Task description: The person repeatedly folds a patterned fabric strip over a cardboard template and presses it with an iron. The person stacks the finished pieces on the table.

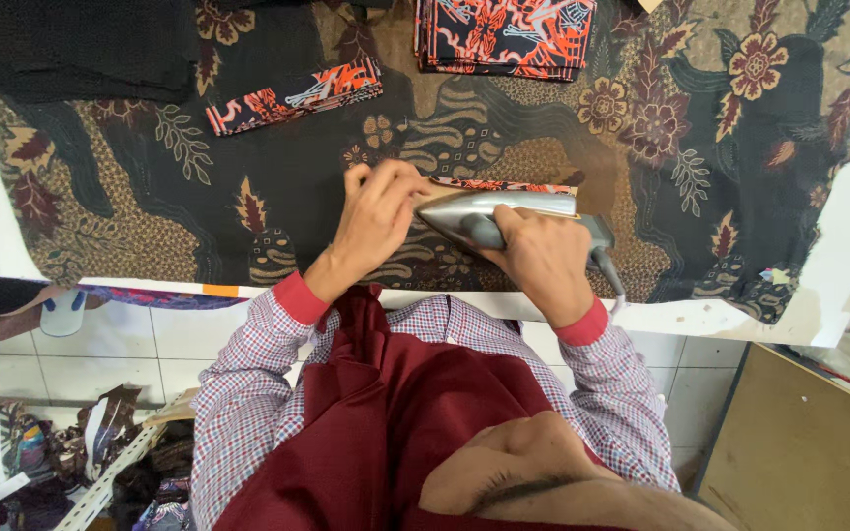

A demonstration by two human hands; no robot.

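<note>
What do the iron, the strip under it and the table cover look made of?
Iron: looks like polished metal, going by its silvery sheen; the right hand hides its grip. Strip: thin printed cloth, orange and dark pattern, pinned flat by the left hand. Table cover: matte floral cloth, likely cotton, with a frayed edge.

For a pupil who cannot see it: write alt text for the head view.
The right hand grips a silver iron on a narrow patterned fabric strip, which the left hand holds flat. Under them lies a dark floral batik cloth; folded orange-patterned pieces lie beyond.
</note>
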